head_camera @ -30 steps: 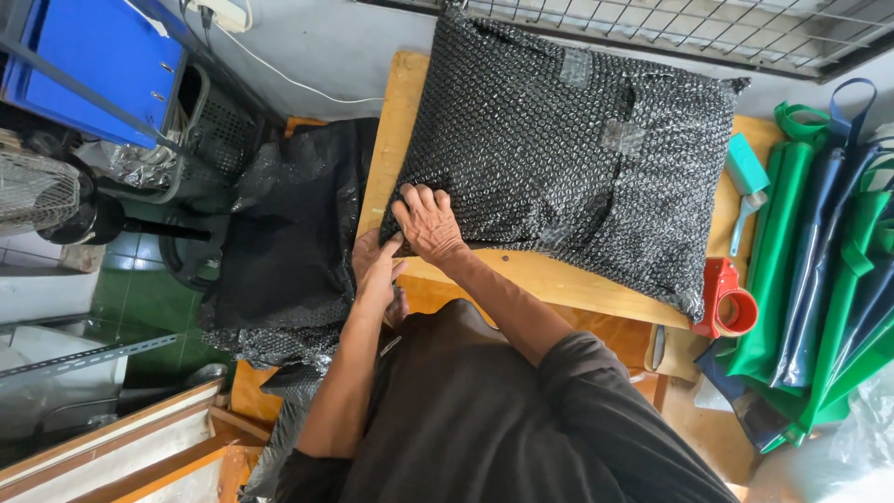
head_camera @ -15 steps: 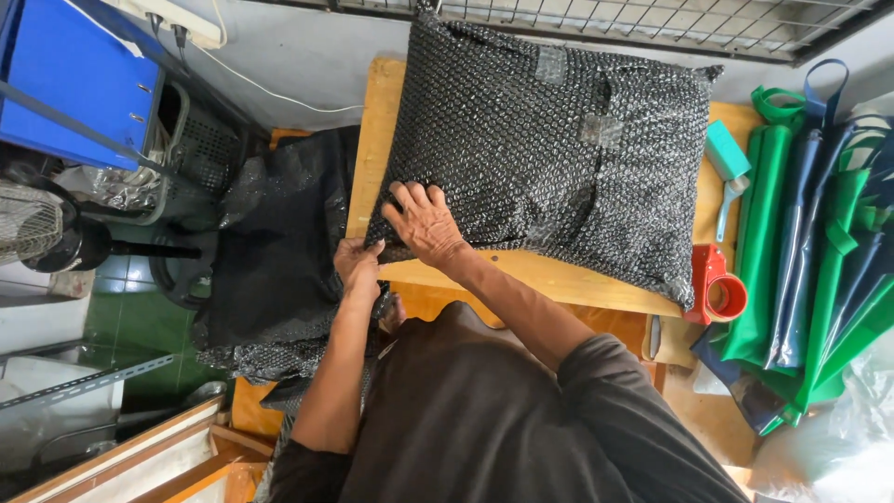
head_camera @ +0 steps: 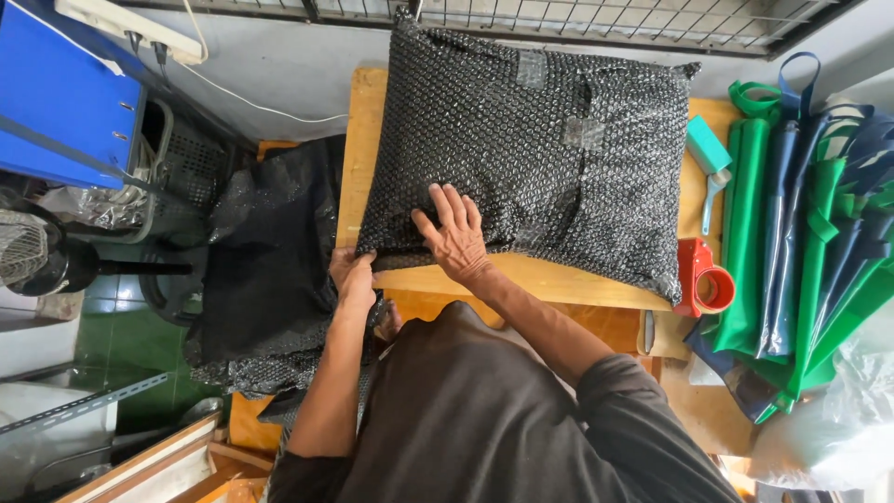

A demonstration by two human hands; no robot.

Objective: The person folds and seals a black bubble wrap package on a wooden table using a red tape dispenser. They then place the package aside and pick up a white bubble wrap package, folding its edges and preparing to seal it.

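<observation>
A large parcel wrapped in black bubble wrap lies on a wooden table, sealed with clear tape patches. My right hand rests flat on the parcel's near edge, fingers spread. My left hand pinches the parcel's near left corner at the table edge. A loose sheet of black bubble wrap hangs off to the left of the table, beside my left hand.
A red tape dispenser sits at the table's right edge, a teal tool behind it. Rolled green and blue bags lie at the right. A blue binder and dark basket stand at the left, a wire grid behind.
My right hand slid rightward along the parcel's near edge. My left hand moved up from below the table edge to the parcel's left corner.
</observation>
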